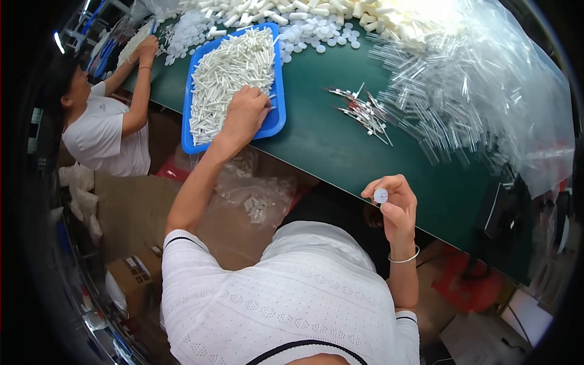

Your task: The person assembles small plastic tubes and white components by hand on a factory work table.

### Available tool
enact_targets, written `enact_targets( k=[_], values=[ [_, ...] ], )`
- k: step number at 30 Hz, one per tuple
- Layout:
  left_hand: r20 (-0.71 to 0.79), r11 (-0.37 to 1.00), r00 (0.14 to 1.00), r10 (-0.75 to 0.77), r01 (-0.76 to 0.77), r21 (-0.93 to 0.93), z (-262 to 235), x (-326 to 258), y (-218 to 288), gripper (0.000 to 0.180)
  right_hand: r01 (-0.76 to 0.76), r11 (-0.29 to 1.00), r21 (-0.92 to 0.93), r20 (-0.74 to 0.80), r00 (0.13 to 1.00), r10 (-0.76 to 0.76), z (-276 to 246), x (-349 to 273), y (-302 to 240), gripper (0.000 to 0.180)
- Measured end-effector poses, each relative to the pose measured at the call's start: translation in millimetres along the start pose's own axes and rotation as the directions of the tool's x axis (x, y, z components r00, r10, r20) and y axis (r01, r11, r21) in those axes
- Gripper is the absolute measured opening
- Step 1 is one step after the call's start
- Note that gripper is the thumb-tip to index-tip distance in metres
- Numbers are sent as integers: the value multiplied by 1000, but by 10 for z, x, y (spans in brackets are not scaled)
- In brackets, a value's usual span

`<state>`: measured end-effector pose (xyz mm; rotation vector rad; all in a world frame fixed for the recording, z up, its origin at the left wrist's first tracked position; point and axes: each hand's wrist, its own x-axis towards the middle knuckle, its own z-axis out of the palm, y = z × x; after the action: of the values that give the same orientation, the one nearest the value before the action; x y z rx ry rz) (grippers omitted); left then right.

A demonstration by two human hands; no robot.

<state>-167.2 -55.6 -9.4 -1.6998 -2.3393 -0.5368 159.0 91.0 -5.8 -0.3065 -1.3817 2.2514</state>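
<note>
A blue tray [281,73] lies on the green table, filled with short white sticks [234,70]. My left hand [244,112] reaches over its right side, with fingers curled down among the sticks. Its fingertips are partly hidden, so what they pinch cannot be made out. By the table's near edge, my right hand [398,204] holds a small translucent round cap [381,195] between thumb and fingers. The cap's flat face shows. Beyond that hand lies a small pile of thin assembled pieces [368,112], white with red parts.
Clear thin tubes [435,97] spill from a large plastic bag [517,79] at the right. Translucent discs [316,30] and white foam-like cylinders [292,9] cover the far side. At the left, a co-worker [109,121] handles small white pieces. A cardboard box [137,277] stands below.
</note>
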Motion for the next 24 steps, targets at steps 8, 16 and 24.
enact_targets(
  k=[8, 16, 24],
  values=[
    [-204, 904, 967, -153, 53, -425, 46, -74, 875, 13, 108, 986, 131, -181, 980, -83, 87, 108, 5, 27],
    [-305, 868, 873, -380, 223, -443, 208, -698, 928, 17, 83, 993, 85, -260, 964, -58, -122, 24, 157, 26],
    [-121, 969, 992, -33, 2, -248, 188, -435, 990, 14, 59, 997, 45, -253, 966, -46, -58, 81, 241, 29]
  ],
)
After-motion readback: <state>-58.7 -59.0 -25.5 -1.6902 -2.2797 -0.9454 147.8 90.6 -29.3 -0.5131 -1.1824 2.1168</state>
